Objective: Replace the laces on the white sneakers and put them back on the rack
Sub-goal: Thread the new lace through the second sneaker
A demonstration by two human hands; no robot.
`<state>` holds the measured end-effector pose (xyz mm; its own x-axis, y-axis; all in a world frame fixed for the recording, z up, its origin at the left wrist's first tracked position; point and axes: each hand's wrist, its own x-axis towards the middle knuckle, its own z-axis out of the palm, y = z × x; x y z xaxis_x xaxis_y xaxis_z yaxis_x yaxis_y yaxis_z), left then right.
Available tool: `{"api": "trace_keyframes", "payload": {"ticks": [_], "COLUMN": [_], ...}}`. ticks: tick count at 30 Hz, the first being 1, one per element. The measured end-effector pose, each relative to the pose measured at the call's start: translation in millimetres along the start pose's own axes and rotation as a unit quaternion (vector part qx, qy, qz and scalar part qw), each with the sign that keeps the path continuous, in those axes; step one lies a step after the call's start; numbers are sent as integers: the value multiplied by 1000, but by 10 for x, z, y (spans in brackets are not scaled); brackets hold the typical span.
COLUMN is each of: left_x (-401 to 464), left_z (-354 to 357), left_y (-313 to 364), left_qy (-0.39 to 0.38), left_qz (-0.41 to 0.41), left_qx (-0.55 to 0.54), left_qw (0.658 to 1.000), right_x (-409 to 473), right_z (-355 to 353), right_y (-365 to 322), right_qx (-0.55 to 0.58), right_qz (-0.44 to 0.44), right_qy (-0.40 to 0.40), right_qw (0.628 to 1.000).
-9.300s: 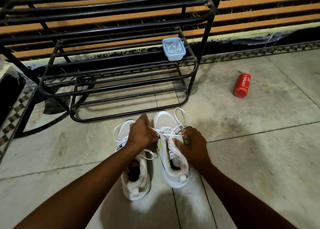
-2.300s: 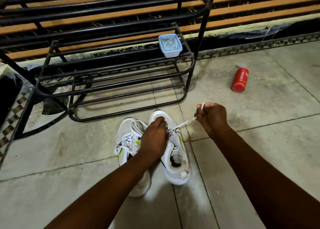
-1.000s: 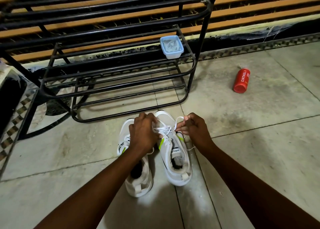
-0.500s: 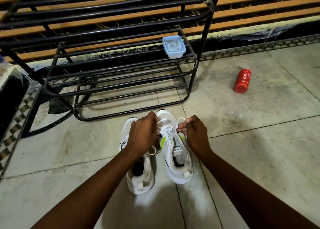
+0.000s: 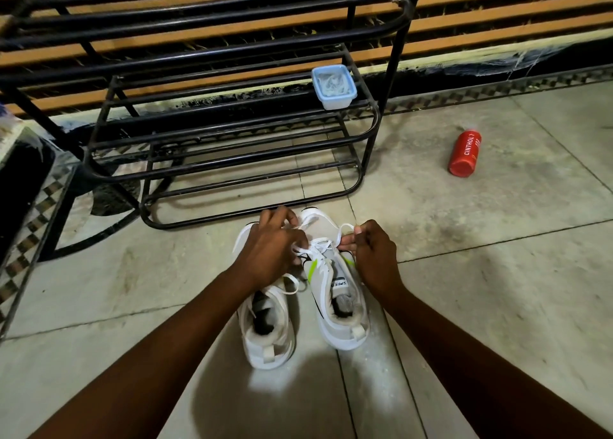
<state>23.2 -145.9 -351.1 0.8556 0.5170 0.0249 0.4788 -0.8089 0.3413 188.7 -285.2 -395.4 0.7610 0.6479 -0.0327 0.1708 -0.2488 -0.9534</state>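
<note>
Both of my hands work at the lace point(image 5: 323, 243) of the right sneaker point(image 5: 335, 292), just below the middle of the frame. My left hand point(image 5: 273, 251) has its fingers curled round a strand over the toe end; my right hand point(image 5: 371, 252) pinches a loop between thumb and fingertips. I see the left sneaker point(image 5: 267, 325) standing beside it, touching, partly under my left wrist. Both stand on the tiled floor point(image 5: 497, 272), heels toward me. Above them stands the black rack point(image 5: 232, 146), a small blue tub point(image 5: 334, 87) on its upper-right bar. At right lies a red bottle point(image 5: 465, 153).
</note>
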Motion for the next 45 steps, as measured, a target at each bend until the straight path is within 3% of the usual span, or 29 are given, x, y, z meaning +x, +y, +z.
{"api": "trace_keyframes", "payload": {"ticks": [2,5,11,14,18,22,28,32,36,42,45], "left_x": [-23,-16,-53,-113,-121,-78,-20,82,109,105,96], "left_z": [14,-44,-253,-297,-258,-200,-145,-132,-19,50,84], "left_y": [45,116,211,283,229,255,340,304,259,277,272], "left_qy": [11,31,-165,-181,-149,-132,-65,-157,-187,-160,-169], "left_qz": [-1,-11,0,-67,-117,-133,-81,-43,-37,-39,-44], "left_qx": [39,4,-117,-156,-54,-55,36,35,80,117,125], "left_qw": [999,999,979,969,980,981,994,986,978,979,977], "right_x": [4,-13,2,0,-6,12,49,71,94,120,221], "right_z": [6,19,20,11,12,16,-13,-20,-9,34,-81], "right_y": [4,14,4,-17,-31,-66,-43,-149,-299,-306,-356], "right_qx": [-7,-46,-34,-20,-7,6,88,174,335,361,269], "right_qz": [-5,-28,-15,-8,2,16,55,59,123,128,39], "right_qy": [2,4,3,4,1,-6,-19,-10,-53,-68,-60], "right_qw": [1000,999,999,1000,1000,1000,994,983,933,921,961]}}
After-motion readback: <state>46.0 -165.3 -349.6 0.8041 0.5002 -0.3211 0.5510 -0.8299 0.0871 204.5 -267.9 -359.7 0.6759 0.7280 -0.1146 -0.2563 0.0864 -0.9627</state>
